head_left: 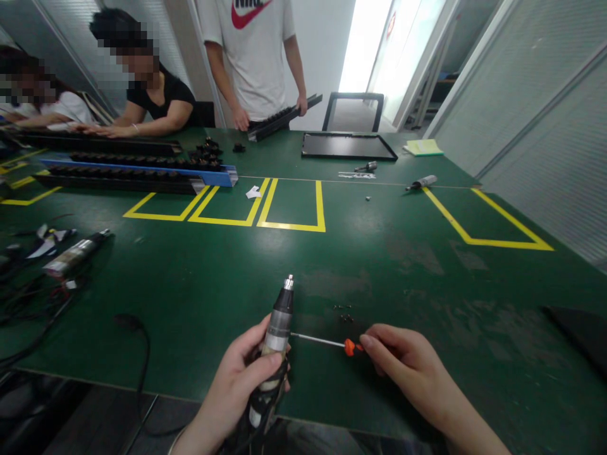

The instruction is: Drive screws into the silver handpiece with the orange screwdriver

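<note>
My left hand (pixel 244 373) is wrapped round a cylindrical electric screwdriver (pixel 277 332), its metal tip pointing up and away from me. To the right, my right hand (pixel 398 357) pinches the orange end of a thin screwdriver (pixel 322 340). That screwdriver's metal shaft points left, and its tip meets the side of the electric screwdriver in the view; whether they touch is unclear. Several small screws (pixel 347 318) lie on the green table (pixel 190 284) just beyond my right hand.
Cables and another electric screwdriver (pixel 78 253) lie at the left. Farther back are long black and blue rails (pixel 227 175), a black framed panel (pixel 348 146), and a tool (pixel 422 182). A standing person (pixel 258 57) holds a rail; others sit at the left.
</note>
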Available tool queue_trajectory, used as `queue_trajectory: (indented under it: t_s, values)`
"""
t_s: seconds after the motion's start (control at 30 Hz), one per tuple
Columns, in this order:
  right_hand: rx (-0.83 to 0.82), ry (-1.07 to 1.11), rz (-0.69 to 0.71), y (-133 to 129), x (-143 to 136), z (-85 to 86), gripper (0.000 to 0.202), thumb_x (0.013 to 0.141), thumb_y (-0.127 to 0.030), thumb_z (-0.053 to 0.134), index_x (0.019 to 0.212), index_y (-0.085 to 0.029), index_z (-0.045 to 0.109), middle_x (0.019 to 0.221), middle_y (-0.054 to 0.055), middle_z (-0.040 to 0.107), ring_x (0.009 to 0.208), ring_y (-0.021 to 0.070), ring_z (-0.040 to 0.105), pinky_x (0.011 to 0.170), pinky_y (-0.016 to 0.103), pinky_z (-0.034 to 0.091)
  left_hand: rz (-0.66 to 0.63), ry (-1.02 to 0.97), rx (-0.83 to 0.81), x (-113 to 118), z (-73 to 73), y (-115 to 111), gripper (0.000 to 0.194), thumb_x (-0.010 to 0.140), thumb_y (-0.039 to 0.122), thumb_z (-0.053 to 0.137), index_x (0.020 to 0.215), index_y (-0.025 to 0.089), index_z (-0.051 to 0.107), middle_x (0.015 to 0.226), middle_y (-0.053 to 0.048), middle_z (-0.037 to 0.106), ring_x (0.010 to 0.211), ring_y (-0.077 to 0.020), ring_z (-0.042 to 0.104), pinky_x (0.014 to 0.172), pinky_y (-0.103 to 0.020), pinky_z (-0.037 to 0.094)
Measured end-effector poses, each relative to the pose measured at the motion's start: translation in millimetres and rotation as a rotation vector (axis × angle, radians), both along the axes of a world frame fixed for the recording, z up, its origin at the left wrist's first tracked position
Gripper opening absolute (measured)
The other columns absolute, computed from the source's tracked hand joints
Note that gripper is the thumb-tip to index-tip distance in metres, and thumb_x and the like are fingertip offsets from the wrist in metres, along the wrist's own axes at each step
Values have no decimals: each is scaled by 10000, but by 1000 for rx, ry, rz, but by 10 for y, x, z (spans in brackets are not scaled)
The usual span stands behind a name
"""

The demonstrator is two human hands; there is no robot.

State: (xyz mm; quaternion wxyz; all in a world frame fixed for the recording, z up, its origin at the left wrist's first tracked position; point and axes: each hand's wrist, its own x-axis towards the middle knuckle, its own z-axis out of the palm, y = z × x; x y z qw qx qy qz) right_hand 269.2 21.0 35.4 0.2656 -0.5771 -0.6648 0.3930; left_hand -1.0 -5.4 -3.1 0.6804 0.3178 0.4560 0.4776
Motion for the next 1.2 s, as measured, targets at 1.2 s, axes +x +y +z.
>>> queue_trajectory:
  t_s: [1.2]
  values:
    - [189, 94, -2, 0, 2, 71, 98, 820, -309, 753, 796, -216, 735, 764, 32, 725, 684, 197, 666, 636, 280, 525, -12, 10, 17, 3, 47, 5, 472, 810, 292, 829, 1268, 218, 739, 841, -35, 750, 610, -186, 713, 574, -275, 554]
